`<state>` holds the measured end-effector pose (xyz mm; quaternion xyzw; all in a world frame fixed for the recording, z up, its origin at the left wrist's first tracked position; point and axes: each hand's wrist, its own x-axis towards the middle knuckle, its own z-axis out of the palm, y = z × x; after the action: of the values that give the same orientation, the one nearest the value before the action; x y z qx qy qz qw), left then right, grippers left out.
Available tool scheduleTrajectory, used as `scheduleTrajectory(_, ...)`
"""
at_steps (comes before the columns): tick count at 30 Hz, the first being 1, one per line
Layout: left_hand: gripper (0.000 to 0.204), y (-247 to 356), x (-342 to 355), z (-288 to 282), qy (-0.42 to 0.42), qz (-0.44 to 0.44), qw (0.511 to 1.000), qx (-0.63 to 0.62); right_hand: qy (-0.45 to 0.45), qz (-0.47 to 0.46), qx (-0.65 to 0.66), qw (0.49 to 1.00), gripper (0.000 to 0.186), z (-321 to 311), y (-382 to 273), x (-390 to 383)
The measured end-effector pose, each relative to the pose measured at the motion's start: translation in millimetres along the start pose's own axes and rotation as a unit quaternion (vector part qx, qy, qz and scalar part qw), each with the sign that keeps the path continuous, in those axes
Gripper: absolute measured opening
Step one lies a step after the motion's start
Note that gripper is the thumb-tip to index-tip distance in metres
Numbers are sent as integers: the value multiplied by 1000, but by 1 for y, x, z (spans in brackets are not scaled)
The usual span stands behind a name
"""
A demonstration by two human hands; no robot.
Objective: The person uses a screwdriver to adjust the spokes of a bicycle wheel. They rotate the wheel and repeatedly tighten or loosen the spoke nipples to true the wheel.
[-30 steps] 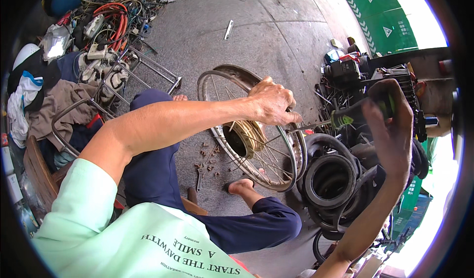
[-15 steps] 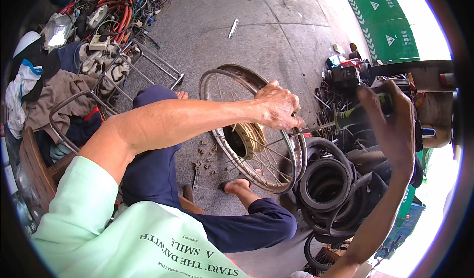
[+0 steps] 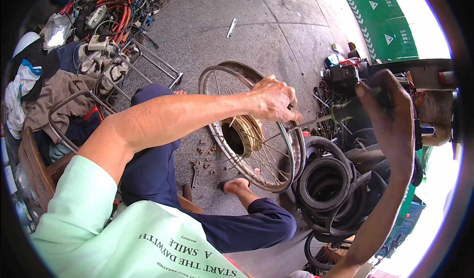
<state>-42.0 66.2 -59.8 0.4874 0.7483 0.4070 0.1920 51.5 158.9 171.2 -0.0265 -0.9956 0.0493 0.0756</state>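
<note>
A spoked wheel [image 3: 291, 172] with a worn silver rim stands tilted between my legs. Its brass-coloured hub [image 3: 251, 136] has a dark opening, and thin spokes run out to the rim. My left hand [image 3: 275, 99] reaches across and closes on the rim's right side, with its fingertips bent down by the screwdriver tip. From the right, my right hand [image 3: 392, 115] curls its thumb and fingers about the blurred green-and-black handle of a screwdriver [image 3: 348, 112]. The screwdriver's thin shaft points left to the rim, beside my left fingers; the exact contact is hidden.
Black tyres [image 3: 324, 184] are stacked right of the wheel. Small brown metal pieces [image 3: 211, 165] and a wrench [image 3: 195, 176] lie on the floor near my foot. A metal frame [image 3: 148, 63], clothes and tangled cables [image 3: 116, 16] crowd the left. Tools are heaped at right.
The screwdriver handle has blurred and changed its turn, and my right hand has shifted slightly. My left hand and the wheel's upper part have moved a little.
</note>
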Motion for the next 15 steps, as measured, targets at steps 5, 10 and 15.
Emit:
scheduleTrajectory(5, 46, 0, 6, -5, -16, -20, 999, -37, -42, -43, 1, 998, 35, -11, 13, 4)
scheduleTrajectory(10, 46, -7, 4, -13, 0, -22, 997, -75, -91, 94, -178, 975, 41, -7, 0, 28)
scheduleTrajectory(15, 45, -14, 1, -19, 16, 3, 997, -70, -66, -104, 93, 988, 27, 2, 7, 34)
